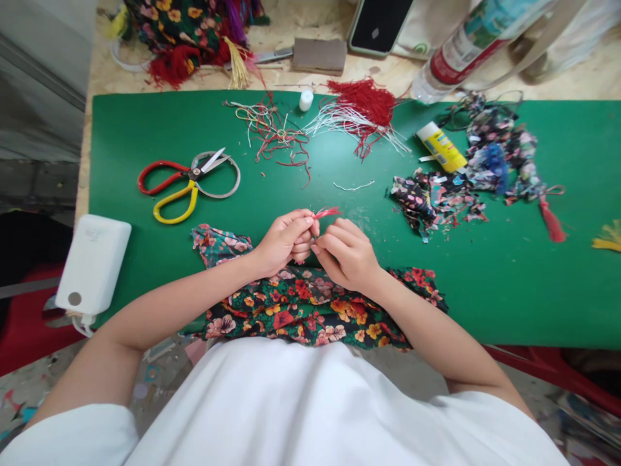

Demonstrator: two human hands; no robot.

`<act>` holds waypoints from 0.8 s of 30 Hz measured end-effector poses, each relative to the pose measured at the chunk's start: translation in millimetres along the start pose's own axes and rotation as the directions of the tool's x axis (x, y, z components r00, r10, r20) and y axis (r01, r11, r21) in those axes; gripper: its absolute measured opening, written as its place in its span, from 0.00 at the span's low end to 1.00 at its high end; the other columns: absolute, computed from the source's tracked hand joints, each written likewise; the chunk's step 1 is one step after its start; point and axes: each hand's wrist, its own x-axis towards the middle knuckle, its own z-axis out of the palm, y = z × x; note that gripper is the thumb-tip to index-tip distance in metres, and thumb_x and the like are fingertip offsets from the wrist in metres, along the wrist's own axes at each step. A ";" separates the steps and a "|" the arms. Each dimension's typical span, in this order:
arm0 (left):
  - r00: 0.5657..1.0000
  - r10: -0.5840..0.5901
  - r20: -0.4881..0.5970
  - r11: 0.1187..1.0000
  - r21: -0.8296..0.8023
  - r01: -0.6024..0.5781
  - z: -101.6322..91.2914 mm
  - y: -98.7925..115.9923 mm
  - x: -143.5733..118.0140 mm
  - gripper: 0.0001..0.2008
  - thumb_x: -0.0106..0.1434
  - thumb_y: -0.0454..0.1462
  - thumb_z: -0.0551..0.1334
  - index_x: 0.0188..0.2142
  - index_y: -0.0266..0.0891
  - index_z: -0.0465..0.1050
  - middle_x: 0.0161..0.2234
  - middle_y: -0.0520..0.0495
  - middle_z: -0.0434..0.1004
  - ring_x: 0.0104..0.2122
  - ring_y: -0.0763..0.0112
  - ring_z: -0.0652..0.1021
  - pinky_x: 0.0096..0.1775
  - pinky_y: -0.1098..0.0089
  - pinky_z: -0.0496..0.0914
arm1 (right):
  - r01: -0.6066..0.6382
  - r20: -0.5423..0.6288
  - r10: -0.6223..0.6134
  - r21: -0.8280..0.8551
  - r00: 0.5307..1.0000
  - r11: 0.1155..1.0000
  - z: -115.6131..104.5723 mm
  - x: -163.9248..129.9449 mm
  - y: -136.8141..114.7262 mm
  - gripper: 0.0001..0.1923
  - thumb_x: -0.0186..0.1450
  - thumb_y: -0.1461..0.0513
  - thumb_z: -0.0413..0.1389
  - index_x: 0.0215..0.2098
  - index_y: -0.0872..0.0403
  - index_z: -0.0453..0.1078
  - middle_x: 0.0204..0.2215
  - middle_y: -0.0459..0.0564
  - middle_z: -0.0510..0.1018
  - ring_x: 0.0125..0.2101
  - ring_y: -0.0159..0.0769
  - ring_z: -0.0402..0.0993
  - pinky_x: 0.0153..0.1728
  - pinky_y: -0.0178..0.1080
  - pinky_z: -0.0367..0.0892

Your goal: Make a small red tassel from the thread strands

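I see even, soft daylight on the green mat (509, 285), with only faint shadows. Beyond the mat's far edge, things bend from wide-lens distortion. Focus is sharp at centre.

Scissors (189, 181) lie left on the mat (509, 291), scraps (431, 197) right, cloth (310, 310) at its near edge.

Both forearms angled inward, left hand (286, 238) and right hand (347, 254) nearly touching, fingertips pinched together, wrists low.
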 end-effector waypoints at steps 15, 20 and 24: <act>0.999 0.027 0.033 0.999 -0.023 -0.026 -2.3 -1.0 1.2 0.13 0.57 0.43 0.62 0.27 0.34 0.65 0.13 0.64 0.49 0.10 0.88 0.50 0.14 0.83 0.47 | 0.021 0.017 -0.021 0.014 1.000 1.000 -1.0 0.5 0.1 0.12 0.63 0.68 0.49 0.22 0.52 0.57 0.19 0.44 0.58 0.25 0.33 0.52 0.28 0.38 0.55; 0.998 0.031 0.047 0.999 -0.028 -0.029 -3.0 -2.0 1.0 0.13 0.57 0.43 0.62 0.27 0.34 0.65 0.13 0.64 0.49 0.10 0.88 0.50 0.14 0.82 0.47 | 0.033 0.007 -0.033 0.017 0.999 0.999 -0.4 0.3 1.1 0.13 0.63 0.68 0.50 0.22 0.52 0.56 0.19 0.44 0.59 0.25 0.33 0.52 0.28 0.38 0.55; 0.999 0.028 0.046 0.999 -0.030 -0.027 -2.8 -2.1 0.9 0.13 0.58 0.43 0.62 0.27 0.34 0.65 0.13 0.63 0.50 0.10 0.88 0.50 0.14 0.83 0.47 | 0.049 0.005 -0.049 0.024 0.999 0.998 0.3 -0.1 2.1 0.13 0.63 0.67 0.50 0.21 0.52 0.55 0.19 0.44 0.59 0.25 0.33 0.52 0.27 0.38 0.55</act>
